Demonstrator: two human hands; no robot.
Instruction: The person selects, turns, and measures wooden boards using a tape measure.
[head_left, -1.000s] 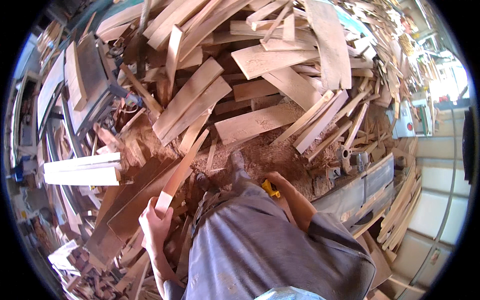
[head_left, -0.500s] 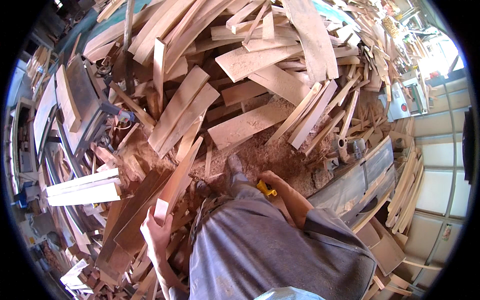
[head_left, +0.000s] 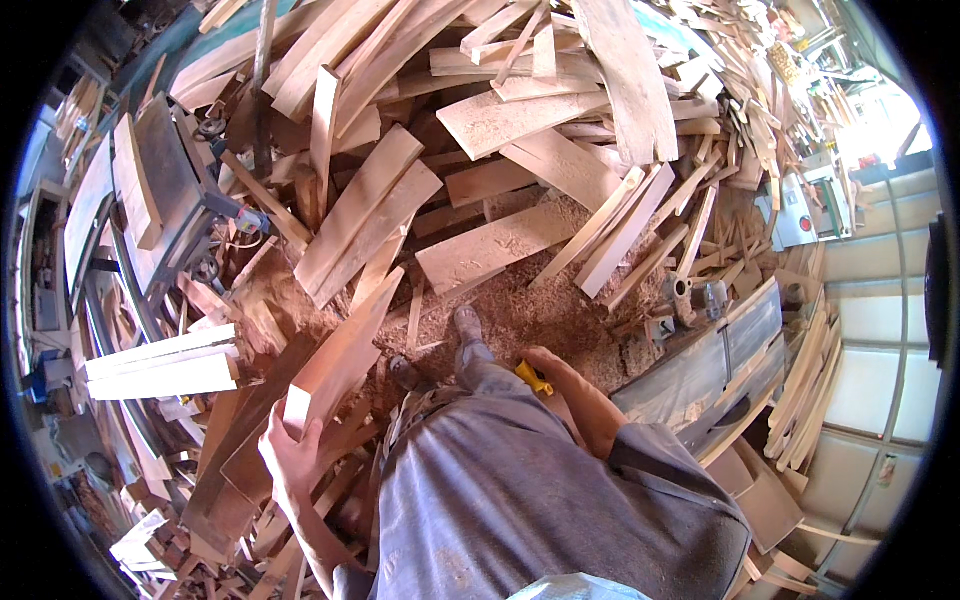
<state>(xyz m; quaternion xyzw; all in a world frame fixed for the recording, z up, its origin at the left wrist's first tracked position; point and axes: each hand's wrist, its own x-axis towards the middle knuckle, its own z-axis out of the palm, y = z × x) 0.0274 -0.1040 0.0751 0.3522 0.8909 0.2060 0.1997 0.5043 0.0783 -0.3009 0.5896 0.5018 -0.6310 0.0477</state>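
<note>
My left hand (head_left: 291,455) is closed around the near end of a wooden board (head_left: 345,358), which slants up and away to the right. The board's pale cut end faces me, just above my fingers. At the right of my legs, my right hand (head_left: 549,363) grips a small yellow tool (head_left: 532,377). Its kind is hard to make out, since the fingers and forearm cover part of it. Darker planks (head_left: 258,440) lie beside and under the held board.
A large heap of boards (head_left: 500,245) and sawdust spreads ahead of my feet. At the left stand a dark machine table (head_left: 160,200) and white-lit planks (head_left: 165,370). A grey metal machine bed (head_left: 700,345) runs along the right, near a panelled wall (head_left: 865,330).
My left hand has moved a little left, and the board in it has turned to show more of its broad face. My right hand stays nearly in place with the yellow tool.
</note>
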